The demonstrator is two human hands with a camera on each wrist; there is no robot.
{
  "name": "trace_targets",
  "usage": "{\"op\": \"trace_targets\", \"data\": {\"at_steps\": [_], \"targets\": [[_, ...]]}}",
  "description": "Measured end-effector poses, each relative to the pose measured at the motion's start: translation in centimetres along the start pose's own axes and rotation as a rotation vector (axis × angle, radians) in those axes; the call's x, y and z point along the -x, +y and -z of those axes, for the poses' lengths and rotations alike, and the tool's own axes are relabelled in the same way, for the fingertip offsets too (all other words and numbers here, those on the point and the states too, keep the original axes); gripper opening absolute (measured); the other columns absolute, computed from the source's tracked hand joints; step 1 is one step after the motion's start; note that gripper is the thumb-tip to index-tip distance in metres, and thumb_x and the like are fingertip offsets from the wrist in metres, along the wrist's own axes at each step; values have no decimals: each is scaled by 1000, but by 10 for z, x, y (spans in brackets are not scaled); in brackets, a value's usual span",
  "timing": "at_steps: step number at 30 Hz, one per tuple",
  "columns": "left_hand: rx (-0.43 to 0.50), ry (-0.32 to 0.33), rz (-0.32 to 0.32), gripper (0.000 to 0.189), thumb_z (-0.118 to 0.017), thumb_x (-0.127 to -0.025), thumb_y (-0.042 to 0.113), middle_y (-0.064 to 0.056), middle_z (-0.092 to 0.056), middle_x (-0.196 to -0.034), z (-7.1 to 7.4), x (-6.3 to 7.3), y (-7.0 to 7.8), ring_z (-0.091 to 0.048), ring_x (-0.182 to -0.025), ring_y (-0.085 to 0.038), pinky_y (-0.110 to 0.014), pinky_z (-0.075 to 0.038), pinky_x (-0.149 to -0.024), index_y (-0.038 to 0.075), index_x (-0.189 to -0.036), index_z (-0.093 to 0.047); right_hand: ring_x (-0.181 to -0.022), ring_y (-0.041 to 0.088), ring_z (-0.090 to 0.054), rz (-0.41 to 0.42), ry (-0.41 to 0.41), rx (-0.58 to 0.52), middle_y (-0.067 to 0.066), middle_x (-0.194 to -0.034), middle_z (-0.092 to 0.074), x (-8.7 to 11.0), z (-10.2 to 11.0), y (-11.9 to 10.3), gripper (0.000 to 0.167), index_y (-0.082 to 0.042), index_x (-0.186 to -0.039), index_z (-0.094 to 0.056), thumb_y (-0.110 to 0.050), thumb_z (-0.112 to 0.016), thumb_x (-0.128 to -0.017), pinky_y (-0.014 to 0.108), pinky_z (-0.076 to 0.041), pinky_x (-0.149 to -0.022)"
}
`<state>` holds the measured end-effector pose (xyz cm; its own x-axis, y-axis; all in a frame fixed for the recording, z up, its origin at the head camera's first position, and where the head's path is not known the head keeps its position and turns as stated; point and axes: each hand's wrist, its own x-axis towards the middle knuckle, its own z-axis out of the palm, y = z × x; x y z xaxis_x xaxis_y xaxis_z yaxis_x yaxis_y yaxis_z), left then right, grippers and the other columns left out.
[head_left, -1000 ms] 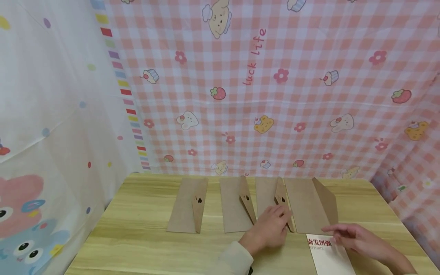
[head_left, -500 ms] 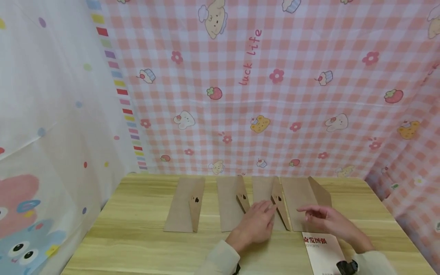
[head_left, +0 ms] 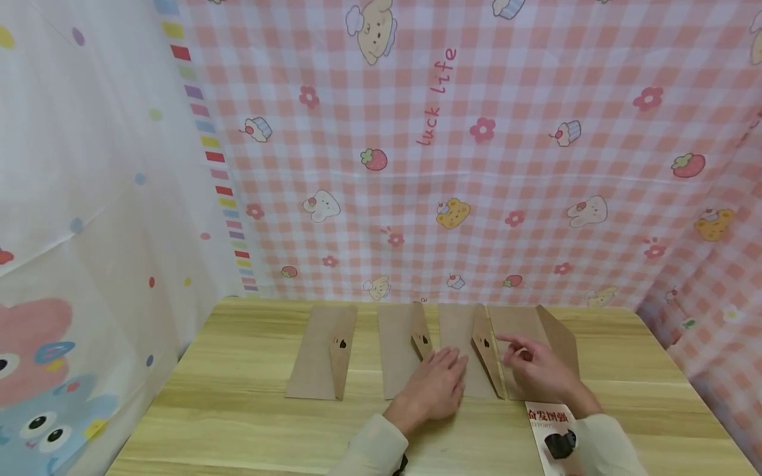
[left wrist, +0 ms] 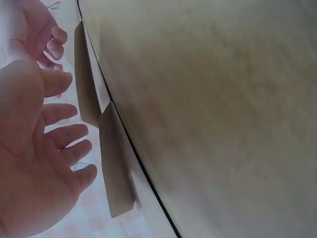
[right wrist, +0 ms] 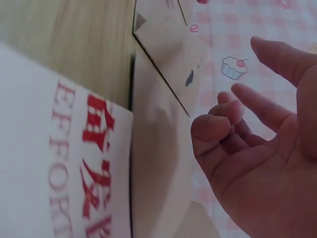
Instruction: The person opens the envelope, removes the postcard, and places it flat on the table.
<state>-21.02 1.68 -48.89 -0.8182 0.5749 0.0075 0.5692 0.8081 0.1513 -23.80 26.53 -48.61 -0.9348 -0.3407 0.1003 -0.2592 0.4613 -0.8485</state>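
Several brown paper envelopes lie in a row on the table. My left hand, fingers loosely extended, is over the near part of the envelope third from the left; whether it touches the paper is unclear. That envelope's flap, with a dark heart mark, stands partly raised. Over the rightmost envelope hovers my right hand, index finger pointing left and nothing held; its other fingers bend loosely in the right wrist view. A white card with red lettering lies just below that envelope, partly hidden by my right wrist.
Farther left lie the second envelope, its flap partly lifted, and the leftmost envelope. The wooden table ends at a pink checked cloth behind, with a white cloth on the left side.
My left hand has drawn back leftward from the third envelope's flap. From beside the card, my right hand has moved up and left over the rightmost envelope. The envelopes look unchanged.
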Motion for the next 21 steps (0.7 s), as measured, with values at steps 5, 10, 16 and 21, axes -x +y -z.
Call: {"op": "trace_targets", "data": {"at_steps": [5, 10, 16, 21], "targets": [[-12, -44, 10, 52, -42, -105, 35, -6, -33, -160, -1, -2, 1, -28, -149, -20, -39, -24, -121, 16, -154, -38, -82, 17, -58, -113, 25, 66, 11, -99, -60, -10, -7, 3, 59, 2, -143, -47, -22, -68, -94, 26, -48, -65], [-12, -74, 14, 53, -41, -106, 37, -6, -31, -161, -3, -5, 3, -26, -150, -20, -39, -22, -121, 16, -154, -37, -90, 20, -54, -164, -9, 100, 12, -103, -59, -16, -13, 7, 71, 3, -147, -39, -30, -70, -92, 29, -46, -71], [-37, -112, 10, 55, -40, -105, 40, -5, -28, -162, -5, -7, 6, -23, -151, -19, -39, -21, -121, 17, -155, -35, -93, 23, -51, -183, -52, 94, 17, -108, -56, -18, -18, 10, 78, 6, -149, -35, -30, -72, -90, 31, -44, -75], [-41, -144, 24, 54, -41, -105, 43, -3, -27, -163, -5, -9, 7, -22, -151, -18, -39, -22, -121, 23, -156, -34, -95, 25, -51, -180, -70, 108, 20, -112, -55, -18, -19, 10, 79, 8, -148, -34, -27, -74, -90, 34, -44, -77]]}}
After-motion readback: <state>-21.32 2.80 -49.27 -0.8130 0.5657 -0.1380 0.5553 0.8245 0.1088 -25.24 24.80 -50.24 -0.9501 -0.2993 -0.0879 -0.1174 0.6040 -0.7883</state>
